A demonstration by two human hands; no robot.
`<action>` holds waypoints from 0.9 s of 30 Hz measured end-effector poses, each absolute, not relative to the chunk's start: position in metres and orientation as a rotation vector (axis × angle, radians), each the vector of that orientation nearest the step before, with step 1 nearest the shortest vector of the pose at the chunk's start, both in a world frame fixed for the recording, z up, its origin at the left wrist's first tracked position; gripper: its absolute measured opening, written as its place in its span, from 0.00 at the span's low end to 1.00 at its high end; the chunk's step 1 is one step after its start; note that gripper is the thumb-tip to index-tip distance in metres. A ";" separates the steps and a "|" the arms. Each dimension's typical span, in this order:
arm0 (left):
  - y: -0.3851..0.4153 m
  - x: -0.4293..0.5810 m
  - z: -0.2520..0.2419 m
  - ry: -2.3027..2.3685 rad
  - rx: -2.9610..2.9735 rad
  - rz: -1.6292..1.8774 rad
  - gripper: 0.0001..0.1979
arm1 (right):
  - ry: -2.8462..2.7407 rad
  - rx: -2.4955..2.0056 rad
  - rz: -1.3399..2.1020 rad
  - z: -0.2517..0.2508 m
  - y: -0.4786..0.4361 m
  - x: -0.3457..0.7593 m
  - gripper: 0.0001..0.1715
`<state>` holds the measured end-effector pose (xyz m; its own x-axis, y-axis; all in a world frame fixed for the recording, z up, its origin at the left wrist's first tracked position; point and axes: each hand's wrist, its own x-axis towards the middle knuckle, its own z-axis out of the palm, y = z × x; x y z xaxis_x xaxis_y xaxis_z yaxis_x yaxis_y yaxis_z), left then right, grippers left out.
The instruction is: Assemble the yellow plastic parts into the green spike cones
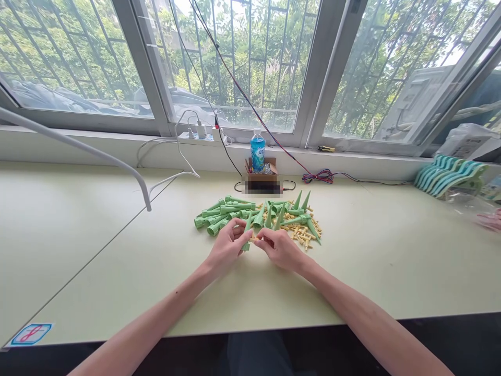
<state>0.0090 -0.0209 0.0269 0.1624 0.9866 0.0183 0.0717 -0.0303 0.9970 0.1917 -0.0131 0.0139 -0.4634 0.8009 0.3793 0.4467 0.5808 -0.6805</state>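
Observation:
My left hand (227, 244) is closed around a green plastic watering spike (248, 223), its pointed end up and its wider collar showing below my fingers. My right hand (285, 250) pinches a small yellow plastic valve piece (254, 239) against the side of that spike. Whether the piece sits inside a hole there is hidden by my fingertips. Just beyond my hands lies a pile of green spikes (219, 211), several of them standing point up. Many small yellow valve pieces (304, 236) are scattered at the pile's right side.
A blue-labelled bottle (257, 151) stands in a small cardboard box (270, 168) by the window. A coiled cable (318, 176) lies right of it. A white curved bar (117, 159) crosses the left side. Teal hangers (450, 175) and another person's hand (491, 219) are far right.

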 end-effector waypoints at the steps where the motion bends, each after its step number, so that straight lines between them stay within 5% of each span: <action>1: -0.021 0.009 0.027 1.131 1.350 1.074 0.18 | -2.109 -0.997 0.652 0.014 -0.013 0.191 0.12; 9: -0.022 0.010 0.031 1.122 1.350 1.080 0.18 | -2.096 -0.976 0.676 0.011 -0.014 0.190 0.07; 27: -0.022 0.010 0.032 1.139 1.409 1.080 0.18 | -2.117 -0.948 0.718 0.011 -0.013 0.191 0.15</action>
